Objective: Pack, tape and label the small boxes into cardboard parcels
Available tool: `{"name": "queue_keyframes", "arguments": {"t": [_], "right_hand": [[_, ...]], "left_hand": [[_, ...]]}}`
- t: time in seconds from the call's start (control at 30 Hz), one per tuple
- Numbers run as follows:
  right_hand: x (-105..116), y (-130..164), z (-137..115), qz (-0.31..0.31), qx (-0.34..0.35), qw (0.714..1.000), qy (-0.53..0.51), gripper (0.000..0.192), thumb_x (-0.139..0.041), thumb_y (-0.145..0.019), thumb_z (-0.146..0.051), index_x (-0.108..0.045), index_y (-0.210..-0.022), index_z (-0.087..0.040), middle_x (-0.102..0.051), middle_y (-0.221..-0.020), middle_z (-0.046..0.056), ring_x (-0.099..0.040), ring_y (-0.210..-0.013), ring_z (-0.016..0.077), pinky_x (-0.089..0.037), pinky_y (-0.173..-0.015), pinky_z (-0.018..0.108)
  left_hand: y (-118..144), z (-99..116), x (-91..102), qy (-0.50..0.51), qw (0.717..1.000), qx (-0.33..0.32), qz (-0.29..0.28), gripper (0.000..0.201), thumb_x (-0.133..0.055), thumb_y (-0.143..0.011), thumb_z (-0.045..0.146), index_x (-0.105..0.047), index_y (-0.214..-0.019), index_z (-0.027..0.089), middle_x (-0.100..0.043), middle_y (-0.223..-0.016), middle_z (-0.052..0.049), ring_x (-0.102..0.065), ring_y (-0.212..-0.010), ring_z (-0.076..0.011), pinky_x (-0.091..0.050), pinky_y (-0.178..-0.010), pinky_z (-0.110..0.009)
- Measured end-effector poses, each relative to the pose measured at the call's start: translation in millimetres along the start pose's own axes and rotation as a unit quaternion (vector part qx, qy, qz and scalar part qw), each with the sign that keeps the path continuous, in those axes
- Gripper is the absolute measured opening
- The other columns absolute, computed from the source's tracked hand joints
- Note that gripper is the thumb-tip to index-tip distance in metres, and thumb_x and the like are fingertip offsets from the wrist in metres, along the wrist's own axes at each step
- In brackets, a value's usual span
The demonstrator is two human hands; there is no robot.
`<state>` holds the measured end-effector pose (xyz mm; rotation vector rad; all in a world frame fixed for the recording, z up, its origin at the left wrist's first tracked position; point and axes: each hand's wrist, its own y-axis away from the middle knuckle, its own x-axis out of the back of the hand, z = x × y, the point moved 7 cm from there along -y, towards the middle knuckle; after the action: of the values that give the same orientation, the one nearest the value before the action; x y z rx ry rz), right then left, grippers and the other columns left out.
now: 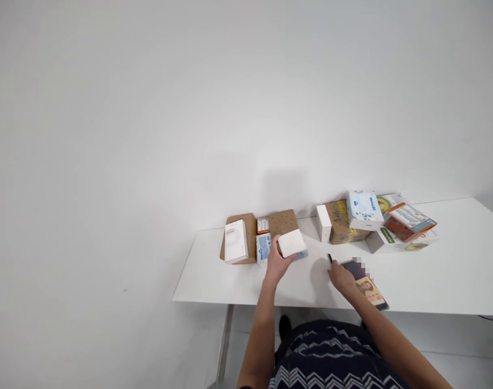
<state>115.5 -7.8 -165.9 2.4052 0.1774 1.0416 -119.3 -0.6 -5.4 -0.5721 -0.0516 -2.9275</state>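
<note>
My left hand (277, 263) is closed around a small white box (292, 243), with the thumb and fingers on its near and left sides. The box lies against a brown cardboard box with small holes (283, 220). To the left of my hand stands a blue and white carton (263, 247). My right hand (342, 276) is closed on a thin black pen-like stick (330, 257), whose tip points away from me. Beside that hand and partly under it lies a dark flat item with a printed portrait (370, 290), blurred at one corner.
On the white table (214, 283), a flat white box (235, 241) leans on cardboard (250, 224) at left. At the back right are an upright white box (323, 223), a taped brown box (339, 221), a blue-white carton (364, 209) and food cartons (410, 220) against the wall.
</note>
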Motion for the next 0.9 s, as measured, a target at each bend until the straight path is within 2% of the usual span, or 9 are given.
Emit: {"name": "queue_keyframes", "arguments": {"t": [0.23, 0.33, 0.43, 0.53, 0.6, 0.7, 0.77, 0.83, 0.9], "right_hand": [[-1, -9, 30, 0.006, -0.034, 0.999, 0.008, 0.015, -0.048, -0.078, -0.008, -0.061, -0.085, -0.007, -0.067, -0.087, 0.027, -0.065, -0.095, 0.0348, -0.048, -0.079, 0.044], [-5, -12, 30, -0.022, -0.042, 0.998, -0.047, 0.011, -0.053, -0.072, -0.009, -0.057, -0.063, -0.015, -0.065, -0.062, 0.016, -0.068, -0.074, 0.0299, -0.050, -0.065, 0.037], [-9, -7, 21, -0.054, -0.031, 0.989, -0.135, 0.019, -0.052, -0.074, -0.020, -0.049, -0.056, -0.019, -0.059, -0.049, 0.008, -0.061, -0.049, 0.0211, -0.047, -0.049, 0.030], [2, 3, 1, -0.049, -0.005, 0.973, -0.227, 0.018, -0.042, -0.080, -0.026, -0.045, -0.063, -0.020, -0.063, -0.059, 0.005, -0.058, -0.047, 0.0138, -0.045, -0.046, 0.025], [20, 11, -17, -0.022, 0.023, 0.941, -0.337, 0.015, -0.044, -0.079, -0.030, -0.043, -0.066, -0.021, -0.063, -0.060, 0.002, -0.055, -0.047, 0.0115, -0.043, -0.044, 0.023], [57, 26, -52, 0.020, 0.087, 0.828, -0.553, 0.017, -0.056, -0.072, -0.034, -0.045, -0.071, -0.021, -0.058, -0.052, -0.001, -0.050, -0.041, 0.0113, -0.037, -0.040, 0.023], [75, 38, -79, 0.009, 0.138, 0.788, -0.599, 0.019, -0.057, -0.072, -0.035, -0.053, -0.081, -0.019, -0.063, -0.057, 0.002, -0.053, -0.046, 0.0131, -0.040, -0.043, 0.024], [85, 52, -105, -0.004, 0.183, 0.788, -0.587, 0.023, -0.055, -0.075, -0.036, -0.058, -0.089, -0.018, -0.068, -0.069, 0.005, -0.058, -0.056, 0.0154, -0.045, -0.051, 0.028], [89, 64, -126, -0.003, 0.223, 0.810, -0.543, 0.024, -0.056, -0.077, -0.036, -0.060, -0.092, -0.018, -0.068, -0.076, 0.006, -0.060, -0.064, 0.0167, -0.048, -0.060, 0.030]], "left_hand": [[-1, -10, -4.4, 0.007, 1.000, -0.011, -0.002, 0.093, -0.077, -0.063, 0.026, -0.025, -0.139, 0.024, -0.042, -0.139, -0.012, -0.046, -0.123, -0.0249, -0.039, -0.100, -0.040], [-1, -10, -5.0, 0.003, 1.000, -0.024, -0.008, 0.096, -0.076, -0.064, 0.026, -0.021, -0.142, 0.025, -0.037, -0.143, -0.012, -0.043, -0.126, -0.0257, -0.039, -0.102, -0.041], [-1, -8, -5.1, -0.008, 0.999, -0.051, -0.007, 0.089, -0.076, -0.065, 0.026, -0.028, -0.140, 0.026, -0.040, -0.140, -0.011, -0.043, -0.126, -0.0261, -0.038, -0.102, -0.042], [-1, -3, -5.3, -0.030, 0.996, -0.086, -0.004, 0.072, -0.075, -0.067, 0.027, -0.042, -0.131, 0.026, -0.045, -0.133, -0.008, -0.045, -0.123, -0.0255, -0.037, -0.102, -0.042], [-1, -2, -5.3, -0.039, 0.995, -0.096, -0.001, 0.062, -0.074, -0.068, 0.028, -0.047, -0.125, 0.026, -0.047, -0.129, -0.007, -0.046, -0.120, -0.0248, -0.038, -0.101, -0.041], [-2, -4, -5.9, -0.040, 0.995, -0.090, -0.002, 0.058, -0.073, -0.069, 0.027, -0.049, -0.122, 0.026, -0.046, -0.128, -0.008, -0.048, -0.118, -0.0239, -0.040, -0.098, -0.039], [-2, -5, -6.8, -0.036, 0.995, -0.092, -0.003, 0.060, -0.073, -0.069, 0.027, -0.047, -0.123, 0.025, -0.045, -0.130, -0.008, -0.046, -0.119, -0.0239, -0.039, -0.099, -0.039], [-2, -6, -8.5, -0.031, 0.994, -0.101, -0.006, 0.062, -0.072, -0.069, 0.026, -0.045, -0.125, 0.025, -0.044, -0.131, -0.008, -0.044, -0.122, -0.0241, -0.037, -0.101, -0.040], [-1, -8, -10.2, -0.027, 0.994, -0.106, -0.008, 0.064, -0.071, -0.069, 0.024, -0.043, -0.126, 0.025, -0.044, -0.131, -0.008, -0.043, -0.123, -0.0238, -0.036, -0.102, -0.040]]}}
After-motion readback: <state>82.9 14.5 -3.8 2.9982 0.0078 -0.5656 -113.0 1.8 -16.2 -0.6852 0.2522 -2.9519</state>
